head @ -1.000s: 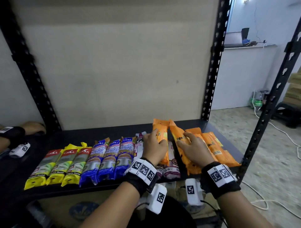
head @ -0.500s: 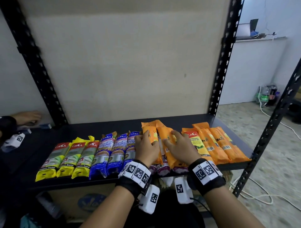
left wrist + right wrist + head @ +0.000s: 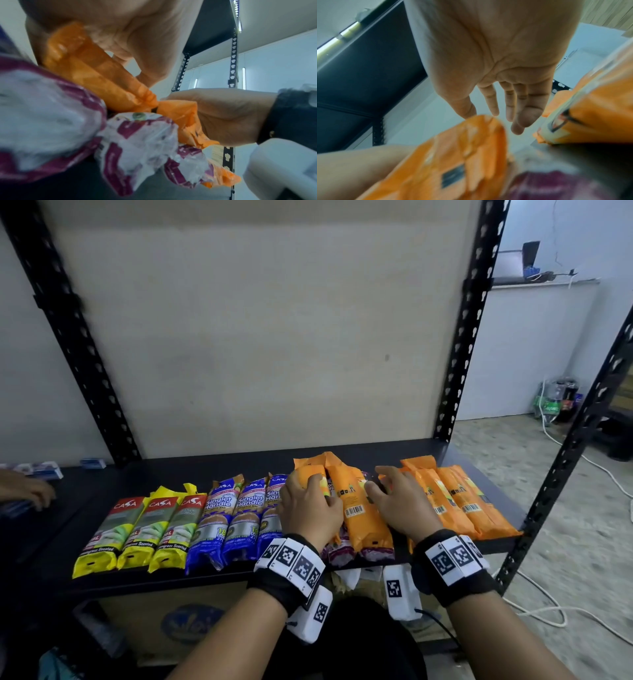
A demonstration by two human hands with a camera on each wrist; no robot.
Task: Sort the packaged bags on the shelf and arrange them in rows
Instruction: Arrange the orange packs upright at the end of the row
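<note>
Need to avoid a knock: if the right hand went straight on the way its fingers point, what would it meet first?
Probably nothing soon: the right hand points toward the back of the shelf, between two groups of orange packs, and bare shelf lies ahead, then the back panel. Depth is unclear.

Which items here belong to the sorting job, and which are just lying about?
Job: yellow packs; blue packs; orange packs; purple packs; left hand holding an orange pack; right hand.

Lying about: floor cables; cardboard box below.
</note>
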